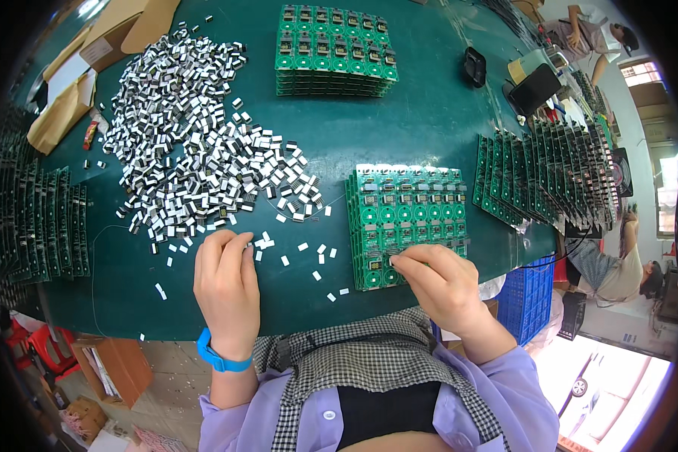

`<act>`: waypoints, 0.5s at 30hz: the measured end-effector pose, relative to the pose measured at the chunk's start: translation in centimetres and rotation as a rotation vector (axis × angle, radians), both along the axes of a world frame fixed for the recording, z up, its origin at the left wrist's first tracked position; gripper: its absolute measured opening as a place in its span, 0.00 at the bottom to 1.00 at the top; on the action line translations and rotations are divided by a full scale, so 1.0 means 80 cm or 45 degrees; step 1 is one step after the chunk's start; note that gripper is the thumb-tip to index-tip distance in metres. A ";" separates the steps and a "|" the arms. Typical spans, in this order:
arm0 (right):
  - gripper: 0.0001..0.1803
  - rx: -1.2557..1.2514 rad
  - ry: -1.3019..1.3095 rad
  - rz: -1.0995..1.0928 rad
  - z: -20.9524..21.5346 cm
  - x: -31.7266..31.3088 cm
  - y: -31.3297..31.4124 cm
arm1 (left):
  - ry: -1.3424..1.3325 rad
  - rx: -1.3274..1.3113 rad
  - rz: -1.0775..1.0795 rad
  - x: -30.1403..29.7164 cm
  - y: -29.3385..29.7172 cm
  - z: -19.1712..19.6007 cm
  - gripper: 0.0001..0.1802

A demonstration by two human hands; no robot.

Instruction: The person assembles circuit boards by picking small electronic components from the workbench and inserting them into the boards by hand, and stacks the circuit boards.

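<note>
My left hand (227, 267), a blue band round its wrist, is at the near edge of a large pile of small white-and-black display modules (196, 151). Its fingers are bent down and drawn together; whatever is at their tips is hidden. My right hand (443, 280) is over the near part of a stacked green circuit-board panel (407, 215). Thumb and forefinger pinch at the board's surface, on a piece too small to make out. Rows of small displays and round white-ringed outlines cover the panel. Several loose modules (316, 276) lie between my hands.
Another stack of green panels (331, 53) stands at the far side. Upright boards are racked at the right (542, 173) and left (38, 226). An opened carton (113, 38) is at far left, a black tray (474, 66) at far right. A blue crate (526, 297) stands beside the table.
</note>
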State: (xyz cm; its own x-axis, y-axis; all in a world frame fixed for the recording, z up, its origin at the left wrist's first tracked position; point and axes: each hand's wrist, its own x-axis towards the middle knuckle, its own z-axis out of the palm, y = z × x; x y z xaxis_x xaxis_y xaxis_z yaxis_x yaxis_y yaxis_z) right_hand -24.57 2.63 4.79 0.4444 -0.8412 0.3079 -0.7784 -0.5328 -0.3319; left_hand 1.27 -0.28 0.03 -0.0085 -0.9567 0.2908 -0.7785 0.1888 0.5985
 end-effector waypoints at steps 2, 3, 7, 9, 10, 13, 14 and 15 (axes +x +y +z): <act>0.18 -0.005 0.012 0.001 0.001 0.001 0.000 | 0.033 0.004 -0.001 0.000 0.003 0.005 0.08; 0.18 -0.007 0.024 0.000 0.001 0.001 0.000 | 0.241 0.054 -0.041 -0.002 0.006 0.011 0.07; 0.17 0.027 0.087 -0.049 0.004 0.000 0.006 | 1.100 0.310 -0.396 -0.022 0.018 0.011 0.08; 0.15 0.084 -0.082 -0.084 0.008 0.005 0.008 | 1.270 0.473 -0.473 -0.038 0.029 0.013 0.10; 0.15 0.080 -0.085 -0.083 0.011 0.010 0.011 | 1.283 0.557 -0.609 -0.041 0.031 0.017 0.11; 0.15 0.375 -0.583 -0.081 0.012 0.028 0.023 | 1.680 0.666 -0.481 -0.068 0.046 0.019 0.11; 0.15 0.372 -0.627 -0.067 0.005 0.028 0.027 | 1.676 0.666 -0.487 -0.071 0.050 0.019 0.11; 0.14 0.367 -0.672 -0.051 0.000 0.027 0.030 | 1.644 0.634 -0.513 -0.073 0.054 0.016 0.11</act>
